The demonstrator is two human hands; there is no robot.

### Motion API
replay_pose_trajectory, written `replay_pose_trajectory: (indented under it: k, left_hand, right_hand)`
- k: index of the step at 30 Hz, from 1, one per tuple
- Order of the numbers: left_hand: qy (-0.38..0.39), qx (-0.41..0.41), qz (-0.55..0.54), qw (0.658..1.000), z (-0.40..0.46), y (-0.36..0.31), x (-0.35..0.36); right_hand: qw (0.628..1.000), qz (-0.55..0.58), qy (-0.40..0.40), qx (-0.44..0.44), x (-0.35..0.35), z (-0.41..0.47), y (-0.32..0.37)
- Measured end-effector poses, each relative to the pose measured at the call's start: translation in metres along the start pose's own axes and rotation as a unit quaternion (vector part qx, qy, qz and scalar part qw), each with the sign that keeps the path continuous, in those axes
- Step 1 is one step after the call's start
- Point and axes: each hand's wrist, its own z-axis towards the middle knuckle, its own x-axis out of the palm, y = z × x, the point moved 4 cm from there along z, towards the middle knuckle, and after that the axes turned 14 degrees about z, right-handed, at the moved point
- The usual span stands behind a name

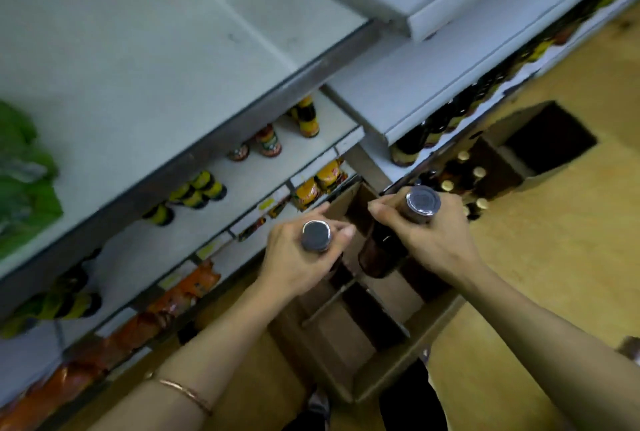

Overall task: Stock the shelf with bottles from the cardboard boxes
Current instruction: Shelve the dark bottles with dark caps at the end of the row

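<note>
My left hand (pixel 298 257) grips a dark bottle with a silver cap (pixel 316 235) by its neck. My right hand (pixel 433 236) grips a second dark brown bottle (pixel 381 250), silver cap up, also near its top. Both bottles hang above an open cardboard box (pixel 367 333) with divider cells that stands on the floor below me. The white shelf (pixel 145 77) rises to the left, with its lower boards holding several yellow-labelled and red-labelled bottles (pixel 270 141). A second open box (pixel 498 167) further back holds several gold-capped bottles.
Orange packets (pixel 180 292) line the lowest shelf edge. Green packets (pixel 24 167) lie on the wide upper shelf at the far left. Dark bottles (pixel 415 140) fill a neighbouring shelf to the right. Tan floor spreads to the right. My feet show beside the near box.
</note>
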Motion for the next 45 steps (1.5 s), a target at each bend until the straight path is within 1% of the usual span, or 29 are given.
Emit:
replay_pose_trajectory:
  k: [3, 6, 9, 13, 15, 17, 20, 23, 27, 30, 33, 36, 40, 45]
  left_hand:
    - [0.011, 0.094, -0.023, 0.995, 0.003, -0.06, -0.029]
    - [0.007, 0.178, -0.05, 0.983, -0.003, -0.124, -0.064]
    - [0.018, 0.235, -0.071, 0.969, -0.009, -0.188, -0.092]
    - [0.082, 0.283, -0.094, 0.951, -0.025, -0.271, -0.115]
    - [0.119, 0.301, -0.124, 0.938, -0.036, -0.311, -0.124]
    - [0.149, 0.306, -0.144, 0.929, -0.043, -0.347, -0.132]
    - [0.183, 0.322, -0.161, 0.915, -0.052, -0.401, -0.135]
    - [0.217, 0.327, -0.179, 0.902, -0.064, -0.45, -0.125]
    - [0.221, 0.347, -0.168, 0.896, -0.085, -0.511, -0.1]
    - [0.229, 0.352, -0.162, 0.893, -0.098, -0.548, -0.079]
    - [0.222, 0.362, -0.163, 0.89, -0.106, -0.575, -0.064]
    - [0.218, 0.369, -0.146, 0.892, -0.106, -0.597, -0.048]
    - [0.234, 0.363, -0.131, 0.892, -0.1, -0.625, -0.021]
    - [0.208, 0.358, -0.131, 0.901, -0.074, -0.654, 0.007]
  right_hand:
    - [0.994, 0.002, -0.09, -0.053, -0.027, -0.027, 0.058]
    - [0.986, -0.023, -0.144, -0.084, -0.051, -0.055, 0.118]
    - [0.977, -0.012, -0.191, -0.097, -0.08, -0.08, 0.177]
    - [0.958, -0.007, -0.254, -0.134, -0.122, -0.117, 0.249]
    - [0.947, -0.027, -0.283, -0.151, -0.145, -0.138, 0.281]
    - [0.936, -0.048, -0.316, -0.151, -0.172, -0.157, 0.309]
    - [0.929, -0.051, -0.341, -0.137, -0.213, -0.18, 0.344]
    - [0.922, -0.064, -0.361, -0.124, -0.252, -0.203, 0.366]
    - [0.905, -0.073, -0.4, -0.122, -0.305, -0.23, 0.383]
    - [0.903, -0.092, -0.401, -0.125, -0.341, -0.245, 0.388]
    - [0.902, -0.098, -0.398, -0.136, -0.372, -0.256, 0.389]
    - [0.895, -0.087, -0.415, -0.139, -0.4, -0.261, 0.382]
    - [0.891, -0.066, -0.429, -0.136, -0.431, -0.258, 0.369]
    - [0.893, -0.078, -0.424, -0.13, -0.469, -0.238, 0.359]
